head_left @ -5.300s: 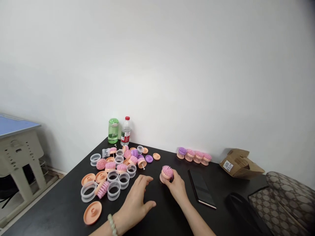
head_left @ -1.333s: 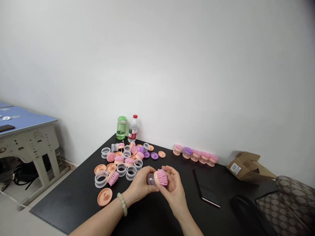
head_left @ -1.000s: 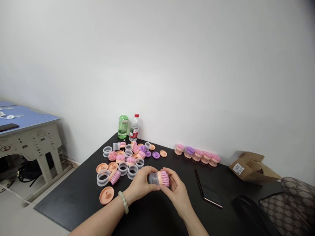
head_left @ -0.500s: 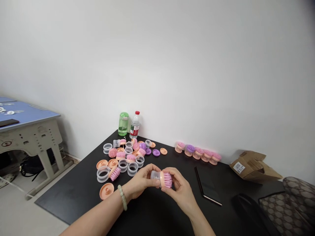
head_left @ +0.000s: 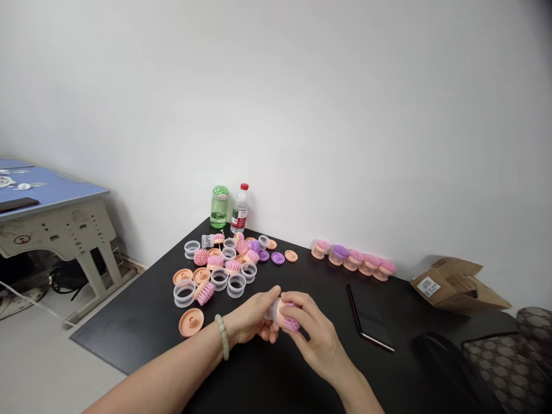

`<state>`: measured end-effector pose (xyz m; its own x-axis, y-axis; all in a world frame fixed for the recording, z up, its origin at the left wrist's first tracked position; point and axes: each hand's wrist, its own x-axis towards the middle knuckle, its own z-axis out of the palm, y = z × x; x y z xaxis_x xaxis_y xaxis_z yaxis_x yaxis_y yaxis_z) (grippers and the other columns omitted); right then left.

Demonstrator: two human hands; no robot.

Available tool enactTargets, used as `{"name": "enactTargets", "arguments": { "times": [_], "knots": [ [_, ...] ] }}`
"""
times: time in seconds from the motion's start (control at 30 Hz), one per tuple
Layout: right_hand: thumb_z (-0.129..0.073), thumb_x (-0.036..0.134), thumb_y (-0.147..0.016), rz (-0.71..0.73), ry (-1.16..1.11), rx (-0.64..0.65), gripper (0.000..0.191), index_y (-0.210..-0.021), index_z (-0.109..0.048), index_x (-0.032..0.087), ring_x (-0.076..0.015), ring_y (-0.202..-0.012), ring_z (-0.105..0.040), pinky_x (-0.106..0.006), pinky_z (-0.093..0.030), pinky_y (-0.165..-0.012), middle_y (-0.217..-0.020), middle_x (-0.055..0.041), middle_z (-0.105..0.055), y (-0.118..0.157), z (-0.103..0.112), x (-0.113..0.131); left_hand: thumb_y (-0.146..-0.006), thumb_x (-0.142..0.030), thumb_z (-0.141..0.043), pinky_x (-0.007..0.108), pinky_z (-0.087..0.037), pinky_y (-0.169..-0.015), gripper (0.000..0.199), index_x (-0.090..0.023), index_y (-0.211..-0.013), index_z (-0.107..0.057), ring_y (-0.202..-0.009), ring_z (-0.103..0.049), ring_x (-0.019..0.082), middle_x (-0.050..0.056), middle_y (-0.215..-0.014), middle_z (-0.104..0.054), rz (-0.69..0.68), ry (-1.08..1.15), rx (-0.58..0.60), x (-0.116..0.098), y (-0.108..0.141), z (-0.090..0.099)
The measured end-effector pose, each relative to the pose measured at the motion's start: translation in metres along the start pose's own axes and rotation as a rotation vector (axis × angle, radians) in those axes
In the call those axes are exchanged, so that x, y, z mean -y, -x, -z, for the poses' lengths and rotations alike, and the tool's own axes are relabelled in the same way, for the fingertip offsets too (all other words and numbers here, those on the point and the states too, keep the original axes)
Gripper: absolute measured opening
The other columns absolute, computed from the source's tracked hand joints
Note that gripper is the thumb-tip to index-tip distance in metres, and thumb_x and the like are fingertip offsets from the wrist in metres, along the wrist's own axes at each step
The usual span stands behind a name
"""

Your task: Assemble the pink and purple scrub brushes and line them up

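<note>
From where I stand, a pink-bristled brush [head_left: 290, 325] could twist loose and drop onto the tabletop [head_left: 245, 376] beneath the grip if the left hand [head_left: 257, 321] slackens. That hand curls, part-closed, round the clear collar [head_left: 271, 311]; the right hand [head_left: 313, 330] clasps the bristled end. Clear rings [head_left: 184, 303] lie left of the grip, a row of brushes [head_left: 353, 260] beyond it, rightward.

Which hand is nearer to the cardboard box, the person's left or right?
Right. In the picture, the right hand is left of the cardboard box and lower; the left hand, across the held brush, is farther left.
</note>
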<state>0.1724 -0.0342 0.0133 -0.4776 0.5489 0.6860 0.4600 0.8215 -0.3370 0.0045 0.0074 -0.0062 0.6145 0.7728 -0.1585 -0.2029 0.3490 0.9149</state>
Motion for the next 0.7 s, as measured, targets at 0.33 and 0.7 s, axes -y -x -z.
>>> {"name": "enactTargets", "arguments": {
  "times": [0.33,0.7],
  "knots": [
    [-0.069,0.037,-0.088,-0.214,0.175,-0.189,0.033,-0.117,-0.062,0.023,-0.0266,-0.089,-0.070,-0.038,-0.060,-0.077,-0.100,-0.0099,-0.070,0.008,-0.008,-0.004,-0.082,-0.070,-0.057,0.021,-0.033,-0.045,0.050,-0.020,-0.085,-0.046,-0.049,-0.051,0.009,-0.005,-0.063,-0.054,-0.141,-0.093,-0.093,-0.004,0.010,-0.010],
    [-0.073,0.041,-0.082,-0.571,0.052,-0.169,0.026,-0.099,-0.065,0.023,-0.0224,-0.073,-0.071,-0.031,-0.058,-0.065,-0.088,-0.0035,-0.073,0.013,-0.017,-0.010,-0.075,-0.051,-0.077,0.025,-0.037,-0.067,0.045,-0.017,-0.099,-0.059,-0.072,-0.048,0.012,-0.002,-0.082,-0.053,-0.318,-0.075,-0.012,-0.014,0.014,-0.007]
  ]
}}
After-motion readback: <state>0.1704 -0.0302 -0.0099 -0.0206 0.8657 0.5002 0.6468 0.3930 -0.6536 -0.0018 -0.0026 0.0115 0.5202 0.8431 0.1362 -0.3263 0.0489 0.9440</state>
